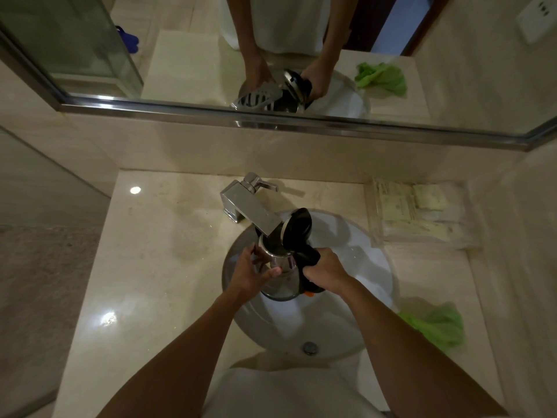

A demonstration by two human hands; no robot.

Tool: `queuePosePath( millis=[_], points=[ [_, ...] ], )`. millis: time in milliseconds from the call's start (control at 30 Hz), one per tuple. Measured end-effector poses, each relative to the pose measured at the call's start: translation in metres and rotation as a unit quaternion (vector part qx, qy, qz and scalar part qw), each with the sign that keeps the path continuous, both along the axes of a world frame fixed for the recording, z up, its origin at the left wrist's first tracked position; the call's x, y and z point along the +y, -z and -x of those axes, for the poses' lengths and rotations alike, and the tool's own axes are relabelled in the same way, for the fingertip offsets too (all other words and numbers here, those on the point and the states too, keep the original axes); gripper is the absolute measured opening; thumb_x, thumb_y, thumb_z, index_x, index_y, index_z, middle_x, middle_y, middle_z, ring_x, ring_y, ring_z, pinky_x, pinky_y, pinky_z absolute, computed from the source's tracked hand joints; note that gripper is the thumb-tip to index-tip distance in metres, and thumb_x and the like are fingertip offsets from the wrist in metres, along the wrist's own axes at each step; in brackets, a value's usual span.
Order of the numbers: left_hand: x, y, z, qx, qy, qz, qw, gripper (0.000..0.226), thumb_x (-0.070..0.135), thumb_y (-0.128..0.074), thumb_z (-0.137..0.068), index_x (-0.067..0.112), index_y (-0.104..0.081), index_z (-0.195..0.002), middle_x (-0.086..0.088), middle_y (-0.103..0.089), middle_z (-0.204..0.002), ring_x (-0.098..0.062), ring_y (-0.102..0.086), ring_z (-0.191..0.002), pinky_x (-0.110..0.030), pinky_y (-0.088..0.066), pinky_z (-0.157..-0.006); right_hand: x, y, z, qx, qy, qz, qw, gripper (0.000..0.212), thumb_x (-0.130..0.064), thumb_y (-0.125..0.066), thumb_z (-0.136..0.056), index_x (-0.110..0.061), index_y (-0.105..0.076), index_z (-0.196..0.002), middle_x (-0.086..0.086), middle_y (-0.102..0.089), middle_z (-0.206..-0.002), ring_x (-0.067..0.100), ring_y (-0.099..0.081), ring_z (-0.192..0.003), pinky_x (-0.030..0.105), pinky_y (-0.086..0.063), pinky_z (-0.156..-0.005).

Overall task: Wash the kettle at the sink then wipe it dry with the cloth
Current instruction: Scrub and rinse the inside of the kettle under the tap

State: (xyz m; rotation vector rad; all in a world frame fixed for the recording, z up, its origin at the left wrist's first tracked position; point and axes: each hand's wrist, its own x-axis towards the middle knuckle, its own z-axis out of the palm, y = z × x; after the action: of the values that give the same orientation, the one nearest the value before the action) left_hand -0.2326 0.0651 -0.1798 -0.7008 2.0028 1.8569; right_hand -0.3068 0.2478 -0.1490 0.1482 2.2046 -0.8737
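Observation:
A steel kettle [281,277] with a black handle and an open black lid [297,229] is held over the white round sink [373,267], its mouth right under the square chrome tap [250,208]. My right hand [324,271] grips the black handle. My left hand [254,271] clasps the steel body from the left, thumb across its front. A crumpled green cloth [437,325] lies on the counter to the right of the sink, apart from both hands. I cannot tell whether water is running.
The beige marble counter [150,267] surrounds the sink. A clear tray of white sachets [416,209] sits at the back right. A mirror [271,55] above the counter reflects the hands and kettle. The overflow hole [310,347] is at the sink's near rim.

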Motion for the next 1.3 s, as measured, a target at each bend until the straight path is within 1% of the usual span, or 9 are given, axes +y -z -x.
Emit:
queuePosePath(
  millis=[167,233,367,533,600,767,967,1100,1300],
  points=[
    [0.0007,-0.0016,-0.0002,0.004,0.003,0.003,1.0,0.063,0.019,-0.077,-0.078,0.029,-0.035,-0.123,0.009,-0.049,-0.116,-0.009,-0.043,-0.114,-0.01,-0.038,-0.073,0.0005,0.0003,-0.0006,-0.006,0.004,0.003,1.0,0.017,-0.005,-0.066,-0.079,-0.019,-0.063,-0.088,0.01,-0.071,-0.089,0.023,-0.07,-0.085,0.035,-0.059,-0.074],
    [0.0005,-0.0037,0.0001,0.004,0.003,0.005,1.0,0.065,0.017,-0.077,-0.079,0.024,-0.036,-0.129,0.01,-0.048,-0.115,-0.007,-0.043,-0.113,-0.009,-0.038,-0.07,0.0008,0.0001,-0.0005,-0.006,0.006,0.005,1.0,0.016,-0.006,-0.066,-0.079,-0.02,-0.062,-0.085,0.009,-0.07,-0.087,0.023,-0.069,-0.085,0.032,-0.056,-0.071],
    [0.0008,-0.0059,0.0005,0.005,0.009,0.015,1.0,0.062,0.017,-0.077,-0.079,0.024,-0.036,-0.125,0.021,-0.047,-0.103,-0.004,-0.044,-0.108,-0.008,-0.039,-0.066,0.0011,0.0016,-0.0001,-0.006,0.004,0.002,1.0,0.014,-0.007,-0.067,-0.079,-0.018,-0.063,-0.086,0.009,-0.07,-0.086,0.023,-0.069,-0.085,0.032,-0.056,-0.073],
    [0.0012,-0.0085,0.0003,0.004,0.008,0.013,1.0,0.062,0.015,-0.076,-0.079,0.022,-0.036,-0.126,0.021,-0.047,-0.1,0.002,-0.046,-0.097,-0.007,-0.044,-0.061,0.0008,0.0024,0.0005,-0.002,0.001,-0.001,1.0,0.013,-0.007,-0.066,-0.078,-0.018,-0.062,-0.085,0.01,-0.07,-0.087,0.024,-0.069,-0.086,0.036,-0.058,-0.077],
    [0.0011,-0.0095,0.0003,0.004,0.008,0.012,1.0,0.061,0.015,-0.076,-0.079,0.025,-0.035,-0.122,0.021,-0.047,-0.1,0.0,-0.046,-0.1,-0.006,-0.042,-0.062,0.0004,0.002,0.0004,-0.002,0.003,-0.001,1.0,0.014,-0.007,-0.066,-0.078,-0.018,-0.063,-0.085,0.01,-0.07,-0.087,0.024,-0.069,-0.086,0.036,-0.058,-0.076],
    [0.0017,-0.0083,-0.0009,0.0,0.005,0.016,1.0,0.069,0.016,-0.076,-0.08,0.016,-0.034,-0.135,0.016,-0.045,-0.108,-0.007,-0.042,-0.112,-0.008,-0.038,-0.067,0.0007,0.0014,-0.0007,-0.005,0.006,0.001,1.0,0.014,-0.007,-0.066,-0.078,-0.018,-0.061,-0.083,0.009,-0.069,-0.085,0.023,-0.068,-0.084,0.03,-0.053,-0.069],
    [0.0023,-0.0079,0.0001,-0.006,0.001,0.005,1.0,0.072,0.013,-0.075,-0.08,0.014,-0.032,-0.137,0.018,-0.047,-0.105,-0.005,-0.044,-0.109,-0.007,-0.044,-0.062,0.0013,0.003,-0.0003,-0.004,0.006,0.001,1.0,0.014,-0.009,-0.067,-0.078,-0.016,-0.064,-0.089,0.011,-0.07,-0.089,0.025,-0.069,-0.087,0.038,-0.059,-0.079],
    [0.002,-0.0073,-0.0004,0.002,0.006,0.015,1.0,0.072,0.015,-0.076,-0.079,0.015,-0.033,-0.137,0.018,-0.046,-0.106,-0.006,-0.044,-0.109,-0.008,-0.04,-0.068,0.0014,0.0022,-0.0007,-0.004,0.004,0.002,1.0,0.015,-0.007,-0.067,-0.078,-0.019,-0.063,-0.086,0.01,-0.07,-0.088,0.023,-0.069,-0.086,0.032,-0.056,-0.073],
    [0.0006,-0.0081,-0.0011,0.005,0.018,0.02,1.0,0.061,0.016,-0.076,-0.079,0.021,-0.037,-0.125,0.017,-0.05,-0.104,0.009,-0.049,-0.09,-0.003,-0.045,-0.062,0.002,0.0031,-0.0014,-0.002,0.002,0.005,1.0,0.015,-0.007,-0.067,-0.078,-0.018,-0.063,-0.087,0.009,-0.07,-0.086,0.023,-0.07,-0.084,0.034,-0.058,-0.074]
  ],
)
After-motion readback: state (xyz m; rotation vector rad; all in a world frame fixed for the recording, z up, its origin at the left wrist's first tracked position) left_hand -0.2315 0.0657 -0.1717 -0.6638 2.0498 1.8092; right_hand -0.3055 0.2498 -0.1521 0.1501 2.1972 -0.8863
